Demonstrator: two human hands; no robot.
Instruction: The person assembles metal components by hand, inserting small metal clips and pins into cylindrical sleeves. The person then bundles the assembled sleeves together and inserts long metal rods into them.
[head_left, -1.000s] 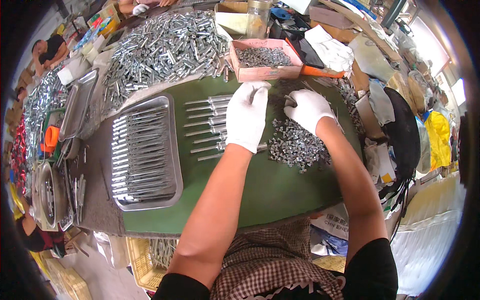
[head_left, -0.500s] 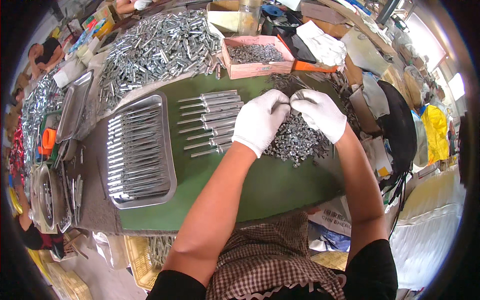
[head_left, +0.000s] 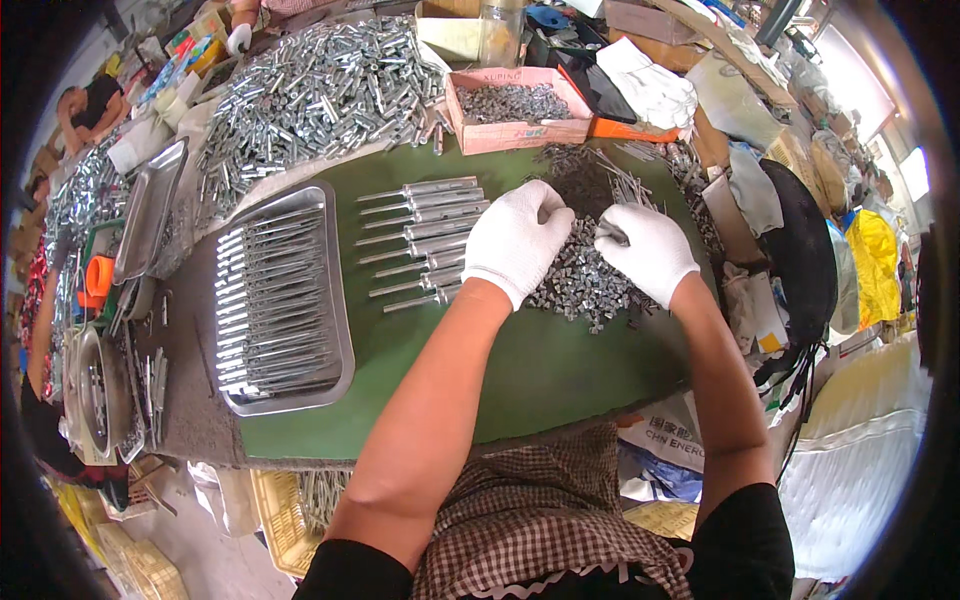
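Note:
Both my hands wear white gloves. My left hand (head_left: 515, 240) rests curled over the left edge of a heap of small metal nuts (head_left: 585, 280) on the green mat (head_left: 540, 370). My right hand (head_left: 648, 248) pinches a small metal piece (head_left: 612, 233) above the same heap. A row of long metal bolts (head_left: 420, 235) lies side by side just left of my left hand. Whether the left hand holds anything is hidden under the glove.
A steel tray (head_left: 285, 300) of lined-up bolts sits at the left. A big pile of metal sleeves (head_left: 320, 85) fills the far left. A pink cardboard box (head_left: 515, 110) of small parts stands behind. Loose gloves, bags and clutter crowd the right side.
My hands have drawn closer together over the heap of nuts. The right hand has picked up a small metal piece.

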